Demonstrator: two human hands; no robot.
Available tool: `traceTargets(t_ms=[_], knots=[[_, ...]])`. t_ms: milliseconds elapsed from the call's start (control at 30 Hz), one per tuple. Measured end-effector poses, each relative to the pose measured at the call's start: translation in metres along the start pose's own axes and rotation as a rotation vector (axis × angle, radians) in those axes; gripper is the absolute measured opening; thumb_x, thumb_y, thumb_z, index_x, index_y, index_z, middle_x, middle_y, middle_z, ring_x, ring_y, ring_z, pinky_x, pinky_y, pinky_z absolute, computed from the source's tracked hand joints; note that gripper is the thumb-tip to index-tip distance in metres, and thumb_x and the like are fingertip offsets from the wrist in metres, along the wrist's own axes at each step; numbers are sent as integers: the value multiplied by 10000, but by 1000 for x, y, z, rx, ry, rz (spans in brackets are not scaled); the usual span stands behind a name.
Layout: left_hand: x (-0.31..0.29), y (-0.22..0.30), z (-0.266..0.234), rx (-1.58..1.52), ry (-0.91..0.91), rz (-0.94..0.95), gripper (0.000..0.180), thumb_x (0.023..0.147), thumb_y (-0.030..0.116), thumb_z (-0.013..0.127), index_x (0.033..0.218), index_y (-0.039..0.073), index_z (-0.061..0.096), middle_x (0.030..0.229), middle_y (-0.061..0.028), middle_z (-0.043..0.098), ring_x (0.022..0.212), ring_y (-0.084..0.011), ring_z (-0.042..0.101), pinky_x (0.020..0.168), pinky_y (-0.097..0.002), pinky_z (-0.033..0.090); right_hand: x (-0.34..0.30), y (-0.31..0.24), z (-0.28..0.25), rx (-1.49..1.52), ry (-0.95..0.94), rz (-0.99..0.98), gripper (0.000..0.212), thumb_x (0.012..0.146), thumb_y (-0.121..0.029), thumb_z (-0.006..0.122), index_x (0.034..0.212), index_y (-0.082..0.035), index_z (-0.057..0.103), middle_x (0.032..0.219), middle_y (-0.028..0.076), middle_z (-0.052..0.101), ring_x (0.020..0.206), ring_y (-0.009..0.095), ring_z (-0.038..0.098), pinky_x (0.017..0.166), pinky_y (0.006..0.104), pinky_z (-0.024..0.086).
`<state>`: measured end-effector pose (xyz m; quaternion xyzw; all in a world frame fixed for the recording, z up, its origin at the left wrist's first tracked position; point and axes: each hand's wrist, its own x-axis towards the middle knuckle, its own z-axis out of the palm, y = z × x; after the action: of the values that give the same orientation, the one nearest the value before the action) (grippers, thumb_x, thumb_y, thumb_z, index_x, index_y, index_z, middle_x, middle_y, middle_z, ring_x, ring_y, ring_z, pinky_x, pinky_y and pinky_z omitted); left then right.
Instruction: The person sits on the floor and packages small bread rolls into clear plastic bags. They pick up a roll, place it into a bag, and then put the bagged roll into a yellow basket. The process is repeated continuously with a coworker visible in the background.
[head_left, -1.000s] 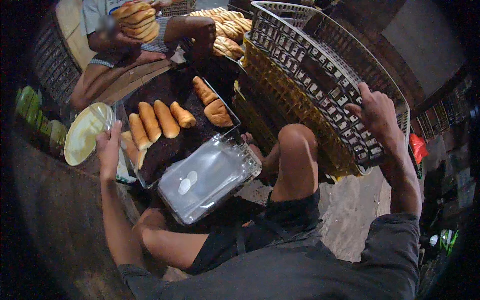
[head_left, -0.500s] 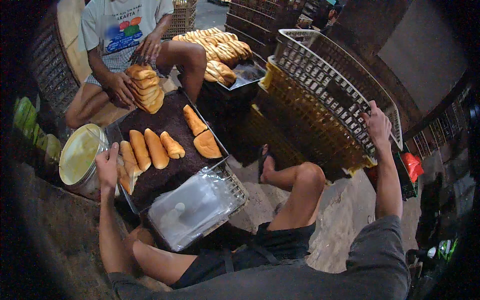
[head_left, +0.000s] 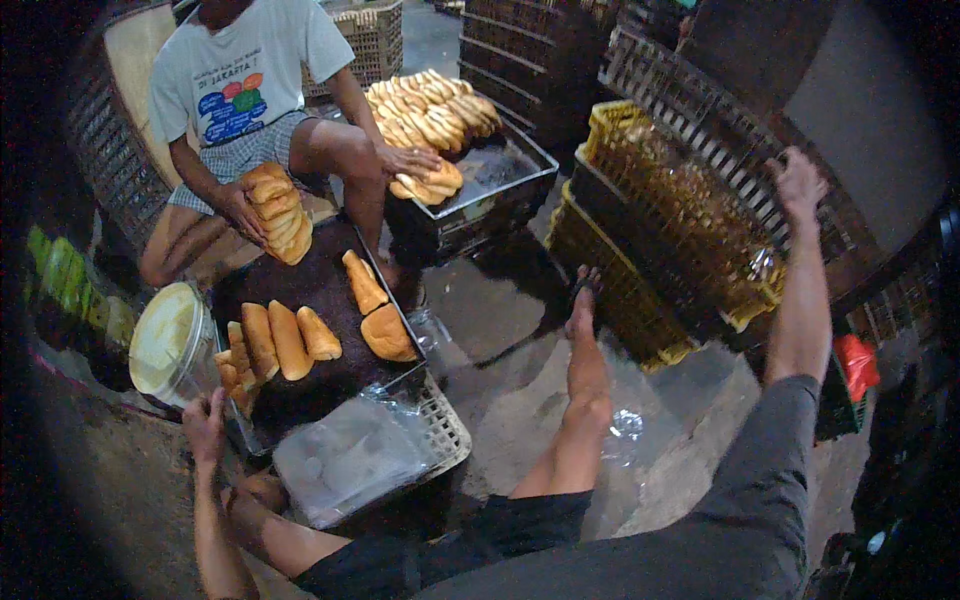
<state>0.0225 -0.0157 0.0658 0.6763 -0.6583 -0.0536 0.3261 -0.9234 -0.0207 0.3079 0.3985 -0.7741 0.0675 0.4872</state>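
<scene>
My right hand [head_left: 800, 185] reaches out to the far right, its fingers curled at the edge of a pale plastic crate [head_left: 690, 100] that tilts up behind a yellow crate [head_left: 655, 240]. Bagged goods [head_left: 690, 185] show inside the yellow crate; I cannot make out their kind. My left hand [head_left: 205, 425] is closed beside a tub of pale cream [head_left: 165, 335] and the near left corner of a dark-lined tray [head_left: 310, 275]. What it holds is unclear. Several long bread rolls [head_left: 290, 342] lie in the tray, and a cut roll [head_left: 385, 333] rests opened along its right side.
Across the tray a person [head_left: 240, 100] holds a joined bread loaf [head_left: 278, 215] and touches bread on a metal tray [head_left: 500, 180]. Clear plastic bags [head_left: 350, 455] lie on a white crate [head_left: 450, 425] near my legs. Stacked brown crates [head_left: 510, 60] stand behind.
The pale crate has moved away and tilted, uncovering the yellow crate's contents. My leg has stretched forward. The other person's one hand has moved to the bread on the metal tray.
</scene>
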Motion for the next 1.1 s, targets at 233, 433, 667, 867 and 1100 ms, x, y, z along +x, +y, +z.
traceTargets(t_ms=[233, 433, 667, 867, 1100], knots=[[-6, -13, -57, 90, -14, -119, 395, 908, 319, 607, 700, -15, 579, 627, -18, 509, 575, -116, 431, 520, -305, 346, -109, -71, -161, 196, -217, -56, 477, 829, -509, 618, 1040, -87, 544, 977, 147, 639, 924, 355, 609, 748, 417, 462], [19, 1, -41, -213, 2, -152, 372, 921, 317, 595, 730, -2, 576, 666, 4, 514, 597, -96, 419, 531, -272, 341, -101, -62, -307, 96, -178, -31, 476, 853, -507, 600, 1005, -58, 558, 944, 167, 647, 899, 340, 625, 742, 416, 470], [4, 18, -14, -786, -141, -7, 276, 889, 225, 646, 732, 4, 590, 658, 17, 513, 640, -78, 437, 563, -249, 351, -81, 24, -317, 631, -455, -178, 454, 917, -389, 496, 1096, 17, 595, 993, 114, 647, 904, 199, 601, 798, 344, 465], [-30, 76, -41, -315, -97, 109, 307, 845, 184, 689, 643, 25, 519, 614, 7, 483, 596, -62, 418, 538, -245, 339, -232, -65, -200, 506, -698, 96, 616, 866, -593, 510, 935, -6, 687, 765, 205, 651, 772, 329, 639, 725, 412, 479], [-41, 97, -8, -524, -31, 24, 296, 815, 187, 731, 671, -1, 555, 602, -3, 534, 556, -83, 443, 500, -287, 368, -431, -222, -194, 591, -998, -169, 548, 744, -564, 655, 775, -17, 636, 826, 202, 651, 778, 377, 634, 677, 475, 497]])
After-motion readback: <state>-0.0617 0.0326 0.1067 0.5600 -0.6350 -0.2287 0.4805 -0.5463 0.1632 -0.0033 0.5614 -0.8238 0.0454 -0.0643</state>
